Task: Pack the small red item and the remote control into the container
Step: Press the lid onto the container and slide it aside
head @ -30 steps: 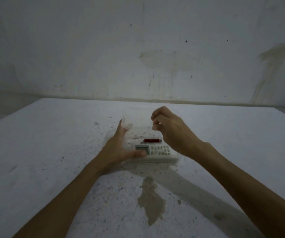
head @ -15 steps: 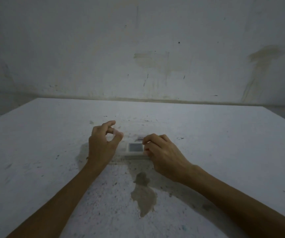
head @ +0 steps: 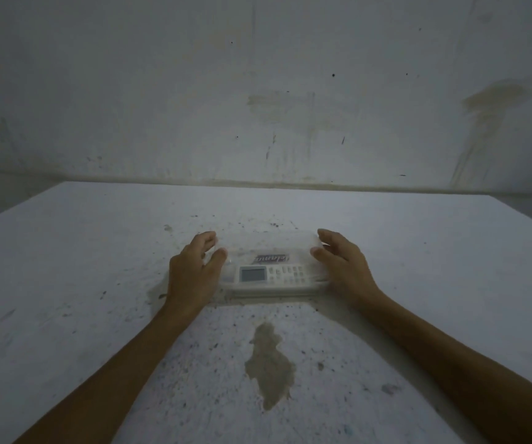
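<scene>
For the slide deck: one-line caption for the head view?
Left hand and right hand grip clear container holding remote control and red item.

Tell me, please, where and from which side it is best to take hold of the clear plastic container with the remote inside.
Probably grip the clear plastic container by its two short ends, coming from the left and right. It lies long side across the table, flat and low, and the left hand and right hand already cup those ends.

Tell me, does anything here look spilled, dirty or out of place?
Yes. A brownish stain marks the table just in front of the container, like a dried spill, and dark specks are scattered around it. The wall is smudged too. The remote looks neatly packed.
</scene>
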